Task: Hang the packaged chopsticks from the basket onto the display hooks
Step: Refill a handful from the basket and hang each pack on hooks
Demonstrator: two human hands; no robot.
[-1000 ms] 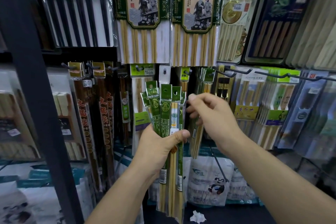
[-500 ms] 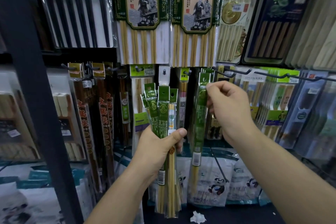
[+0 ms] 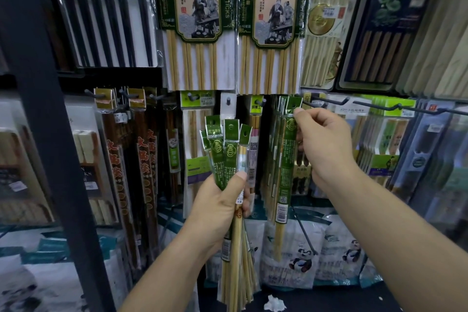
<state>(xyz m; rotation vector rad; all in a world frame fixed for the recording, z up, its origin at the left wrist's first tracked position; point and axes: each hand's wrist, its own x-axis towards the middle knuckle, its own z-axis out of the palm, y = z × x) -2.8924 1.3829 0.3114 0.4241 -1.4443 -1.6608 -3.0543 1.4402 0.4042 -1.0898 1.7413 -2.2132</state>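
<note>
My left hand (image 3: 220, 200) grips a bundle of green-labelled chopstick packs (image 3: 229, 152), held upright at the centre with the bamboo ends hanging below my fist. My right hand (image 3: 321, 139) pinches the top of a single green chopstick pack (image 3: 287, 159), its punched header (image 3: 293, 106) raised level with a black display hook (image 3: 326, 102). Whether the hole is over the hook's tip I cannot tell. More packs of the same kind hang just left of it. No basket is in view.
Large hot-pot chopstick packs (image 3: 195, 23) hang above. Brown chopstick packs (image 3: 119, 159) hang on hooks at the left, beside a dark shelf post (image 3: 50, 134). Long bare hooks (image 3: 379, 106) stick out at the right. Panda-printed bags (image 3: 301, 256) stand below.
My right hand drew one pack out of the bundle, carried it right and lifted it to the hook. My left hand with the bundle stayed almost still.
</note>
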